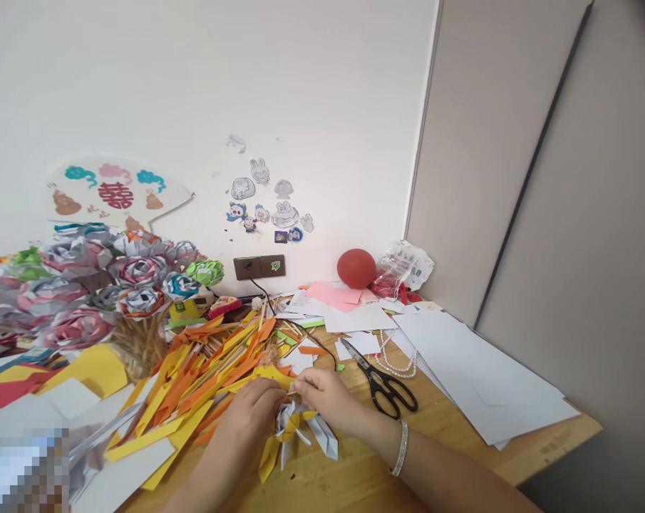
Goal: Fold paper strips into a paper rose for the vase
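Observation:
A white and yellow folded-paper flower [288, 420] is just below my fingers, near the table's front edge, with pointed paper petals or leaves spreading downward. My left hand [251, 413] is closed at its upper left, fingers bent together. From the right, my right hand [322, 397] pinches at its top, thumb and fingertips together close to the left fingertips. The exact spot each hand grips is partly hidden by the fingers. Behind the hands lies a yellow paper piece [269, 372]. Black-handled scissors [380, 382] rest to the right of my right hand.
Orange and yellow folded paper strips [194, 377] heap up at left. Beyond them stands a bunch of paper roses [140, 271]. White sheets [477, 370], a pearl string [400, 369] and a red balloon [356, 268] lie right and back. A black cable [301, 329] crosses the table.

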`<state>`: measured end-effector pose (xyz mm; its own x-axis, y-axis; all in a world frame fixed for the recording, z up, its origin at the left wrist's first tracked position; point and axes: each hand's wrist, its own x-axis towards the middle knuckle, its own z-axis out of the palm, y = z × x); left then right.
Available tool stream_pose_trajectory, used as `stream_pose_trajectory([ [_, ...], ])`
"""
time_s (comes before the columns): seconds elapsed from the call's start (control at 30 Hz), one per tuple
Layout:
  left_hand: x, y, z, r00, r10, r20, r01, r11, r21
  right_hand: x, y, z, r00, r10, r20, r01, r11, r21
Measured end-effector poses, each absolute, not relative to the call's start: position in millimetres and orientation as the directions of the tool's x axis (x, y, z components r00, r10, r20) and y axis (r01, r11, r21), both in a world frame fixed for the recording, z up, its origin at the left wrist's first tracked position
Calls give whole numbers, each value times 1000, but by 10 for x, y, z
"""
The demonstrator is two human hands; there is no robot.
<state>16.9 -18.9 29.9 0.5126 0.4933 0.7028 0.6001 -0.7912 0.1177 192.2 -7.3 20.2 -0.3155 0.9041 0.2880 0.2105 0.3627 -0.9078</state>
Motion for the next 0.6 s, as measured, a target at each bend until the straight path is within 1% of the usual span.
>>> stream_pose_trajectory([
  [0.17,186,-159,291,457,669,586,656,-699,286,1933,-56,185,-347,899,268,120,326,-938],
  [0.27,187,-140,294,466,719,515,657,-671,343,1926,-63,192,-382,890,249,102,308,-946],
  [0.37,183,-161,300,507,699,504,632,-699,334,1909,-94,224,-419,876,240,121,315,-941],
  [0.47,179,-194,313,519,663,540,618,-727,299,1912,-117,263,-401,879,257,136,335,-932],
  [0.6,165,-184,298,484,606,631,617,-748,246,1948,-95,297,-408,874,265,37,305,-952],
])
